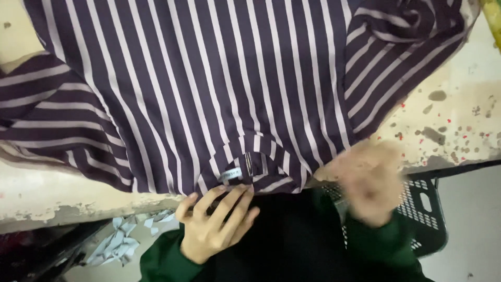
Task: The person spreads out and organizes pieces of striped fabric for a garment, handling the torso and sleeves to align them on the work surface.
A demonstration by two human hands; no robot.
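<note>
- Gripping the collar edge, the left hand (216,222) curls its fingers around the striped purple shirt (209,89), which spreads just above it.
- Blurred right hand (368,180) beside the shirt's hem; its grip cannot be told.

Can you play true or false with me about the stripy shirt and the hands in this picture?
1. The striped shirt is dark purple with pale stripes. True.
2. The left hand is at the shirt's collar, near the small label. True.
3. The right hand is sharp and still. False: it is blurred.
4. The shirt hangs on a hanger. False: it lies spread on a worn, paint-flecked table.
5. A black plastic crate sits below the table edge. True.
6. The sleeves of the person are red. False: they are dark green.
</note>
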